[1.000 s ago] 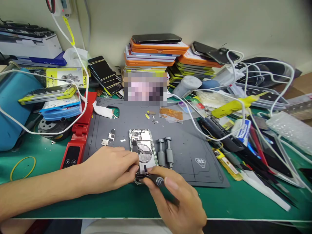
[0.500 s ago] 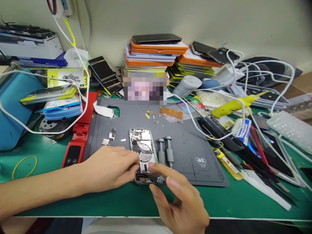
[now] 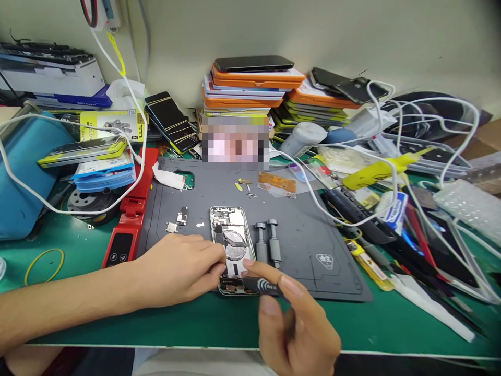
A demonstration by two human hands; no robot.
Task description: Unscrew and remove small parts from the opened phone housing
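Note:
An opened phone [image 3: 235, 269] lies on the grey mat, its inner parts and a round silver coil showing. My left hand [image 3: 188, 266] is closed at the phone's lower left edge, thumb and bent fingers pinched against it; the fingertips are partly hidden. Between the fingers of my right hand [image 3: 301, 318] is a dark tool with pale curved stripes [image 3: 266, 285], reaching over the phone's lower right corner. Its tip cannot be made out. Two grey screwdrivers [image 3: 274, 245] lie just right of the phone. Small metal parts [image 3: 182, 215] rest to its left.
The grey mat [image 3: 305, 224] covers the middle of the green table [image 3: 195, 324]. A red device [image 3: 127, 224] stands at the mat's left edge. Stacked cases [image 3: 254, 78] rise at the back. Tools, a yellow tube [image 3: 376, 171] and looping white cables [image 3: 395, 198] crowd the right side.
My right hand and the dark tool have shifted slightly right, with the fingers bent differently around it. My left hand keeps its place at the phone. The whole view has moved a little.

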